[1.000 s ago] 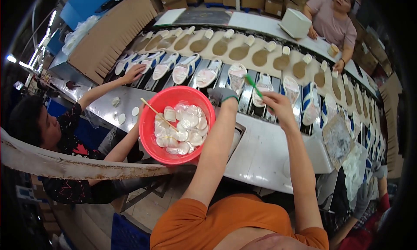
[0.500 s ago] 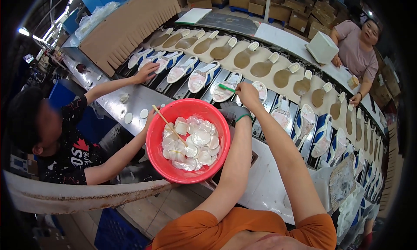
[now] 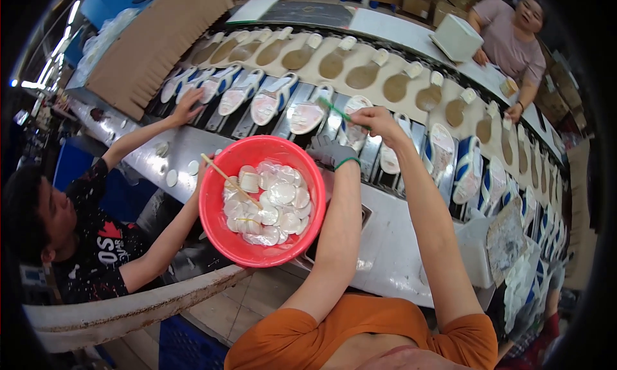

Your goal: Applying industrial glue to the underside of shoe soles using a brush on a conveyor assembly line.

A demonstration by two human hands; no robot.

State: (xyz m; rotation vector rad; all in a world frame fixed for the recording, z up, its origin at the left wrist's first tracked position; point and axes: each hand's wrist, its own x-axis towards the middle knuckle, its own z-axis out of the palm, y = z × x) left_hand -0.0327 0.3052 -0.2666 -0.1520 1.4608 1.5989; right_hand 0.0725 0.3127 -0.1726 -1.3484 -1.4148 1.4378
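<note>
My left hand, in a grey glove, grips the far rim of a red plastic basin full of round white pads, with a thin wooden stick lying in it. My right hand is raised over the conveyor and pinches a thin green brush, its tip near a shoe sole on the belt. Rows of shoe soles lie across the conveyor in front of me.
A person in a black shirt sits at my left, one hand on a sole. Another person stands across the belt by a white box. Tan insoles line the far lane. Stacked cardboard lies far left.
The view has shifted so the basin and belt sit more to the right. My right hand with the green brush has stayed over the soles, moving slightly along them. The basin remains held.
</note>
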